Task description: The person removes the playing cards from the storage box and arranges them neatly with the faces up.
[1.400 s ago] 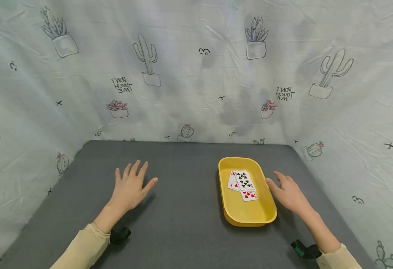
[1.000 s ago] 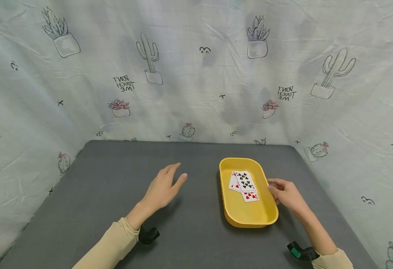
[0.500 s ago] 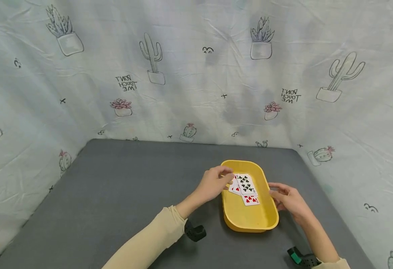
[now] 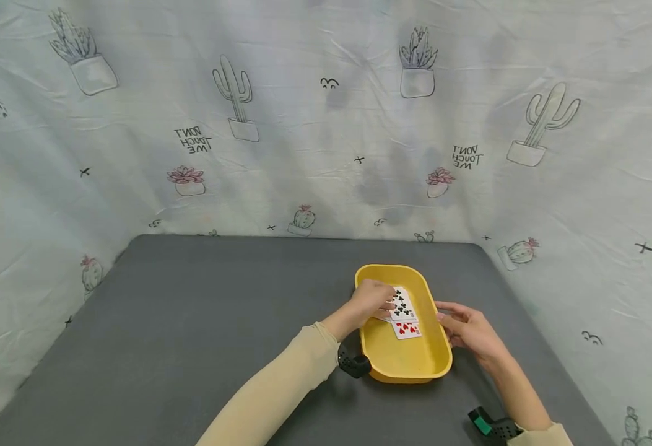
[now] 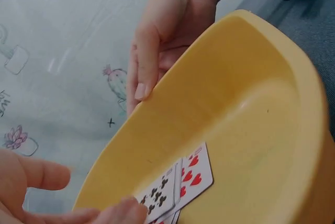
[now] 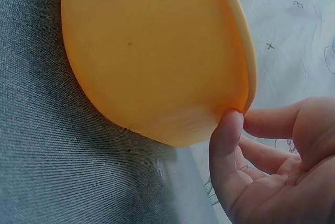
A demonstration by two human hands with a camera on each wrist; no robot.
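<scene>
- My left hand (image 4: 371, 300) reached in over the left rim, its fingers bent downward and the thumb apart from them; I cannot tell whether any fingertip touched a card.
- My right hand (image 4: 467, 331) was at the opposite rim, thumb and forefinger pinching the edge.
- The yellow tray (image 4: 400, 359) lay between my two sets of fingers, its bare near end closer to me than either of them.
- Just beside my left fingertips, on their right, lay a clubs card (image 4: 404, 306), face up on the tray's bottom.
- A hearts card (image 4: 407, 331) stuck out from under it, nearer to me than those fingers; more card edges showed beneath.
- Behind my left fingers, my sleeve (image 4: 281, 384) ended at a black wrist device (image 4: 353, 363).
- The grey table (image 4: 220, 297) spread out below my fingers, well out to their left.
- Beyond all my fingers hung a pale curtain (image 4: 303, 124) printed with cacti.
</scene>
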